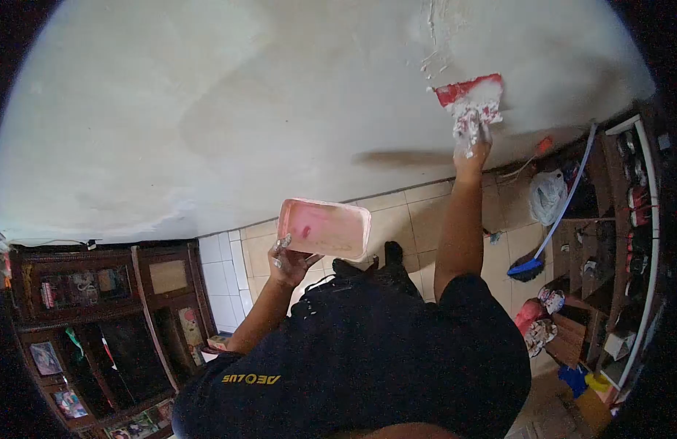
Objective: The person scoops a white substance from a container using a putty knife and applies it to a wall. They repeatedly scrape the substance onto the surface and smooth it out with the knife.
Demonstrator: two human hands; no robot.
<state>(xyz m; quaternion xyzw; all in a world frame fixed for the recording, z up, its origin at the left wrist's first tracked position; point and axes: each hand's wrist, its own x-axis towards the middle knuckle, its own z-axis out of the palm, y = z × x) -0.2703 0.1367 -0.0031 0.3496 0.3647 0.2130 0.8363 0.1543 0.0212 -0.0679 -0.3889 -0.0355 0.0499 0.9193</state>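
Note:
My right hand (471, 137), smeared with white paste, is closed around a wide red putty scraper (463, 94) whose blade is partly coated in white. The scraper is up at the pale wall (302, 95); whether its edge touches cannot be made out. Just above it runs a streak of wet white putty (430, 40). My left hand (290, 262), also spotted with white, grips a shallow pink rectangular tray (327, 228) by its near left corner. Thin pinkish residue coats the inside of the tray.
A dark wooden cabinet (82, 293) stands at the left. On the right are a blue broom (527, 268) leaning by a shoe shelf (602, 241), a clear plastic bag (548, 196) and a pink item (528, 314) on the tiled floor (426, 223).

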